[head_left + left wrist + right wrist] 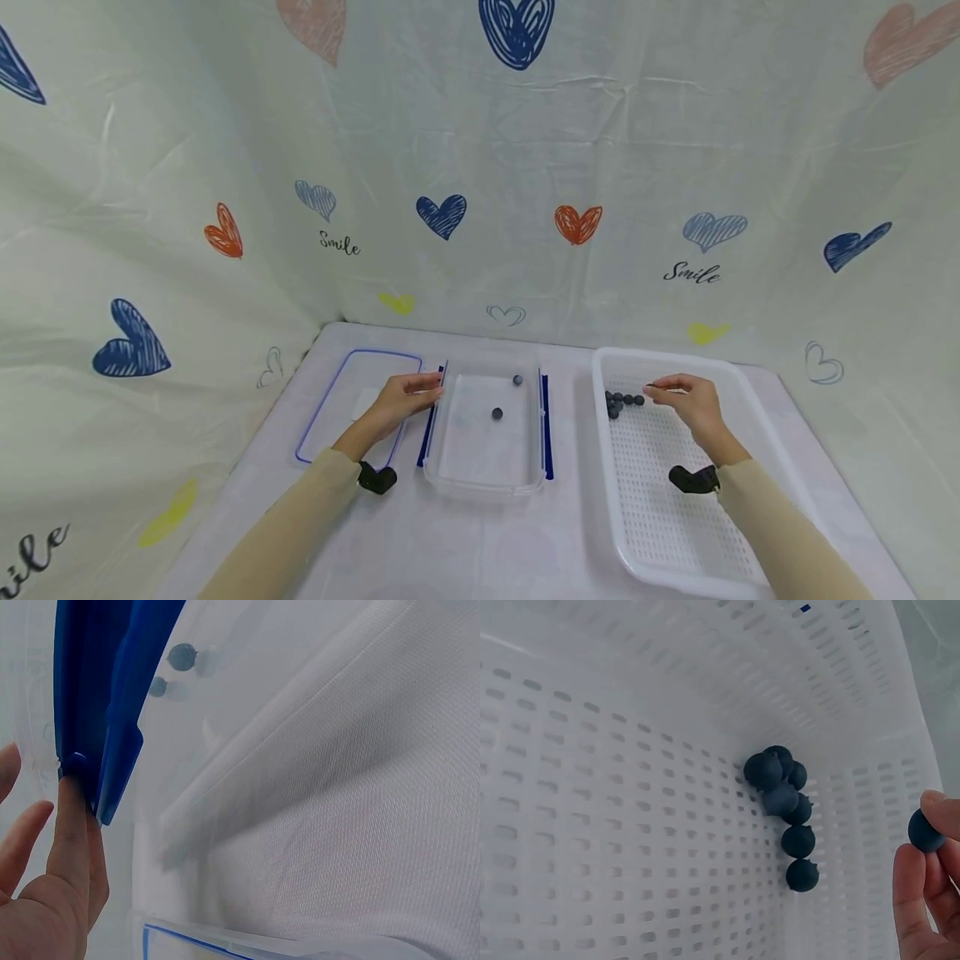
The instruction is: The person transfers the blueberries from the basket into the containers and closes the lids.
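My right hand (692,408) is over the far part of a white perforated basket (686,517). Between thumb and fingertips it pinches one blueberry (927,830). Several more blueberries (800,841) lie bunched in the basket's corner. At the left side of a clear plastic container (483,486), my left hand (397,402) touches the blue side flap (116,690) with extended fingers, the thumb held apart from it. Two blueberries, a nearer one (497,413) and a farther one (517,380), sit on the container's floor.
Left of the container lies a clear lid (330,417) with a blue rim, partly behind the left hand. A second blue flap (549,433) hangs at the container's right side. A white cloth (360,533) covers the table, and a heart-printed curtain (510,158) hangs behind.
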The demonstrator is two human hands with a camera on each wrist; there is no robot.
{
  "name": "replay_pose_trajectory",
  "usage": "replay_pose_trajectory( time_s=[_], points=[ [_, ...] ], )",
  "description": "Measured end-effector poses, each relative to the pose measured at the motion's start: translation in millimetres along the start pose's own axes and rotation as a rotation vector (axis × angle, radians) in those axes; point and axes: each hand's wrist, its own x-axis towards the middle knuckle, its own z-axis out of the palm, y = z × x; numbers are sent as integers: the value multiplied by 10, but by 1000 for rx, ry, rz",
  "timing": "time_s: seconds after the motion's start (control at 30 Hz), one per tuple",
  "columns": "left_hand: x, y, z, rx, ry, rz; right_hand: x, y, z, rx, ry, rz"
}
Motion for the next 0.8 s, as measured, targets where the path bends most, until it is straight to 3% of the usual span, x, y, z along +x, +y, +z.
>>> replay_pose_trajectory(
  time_s=[0.4, 0.8],
  points=[
    [10, -8, -1, 6, 5, 6, 3, -261, -45, 23, -22, -13],
    [3, 5, -3, -2, -5, -1, -1, -517, 44, 122, -63, -82]
  ],
)
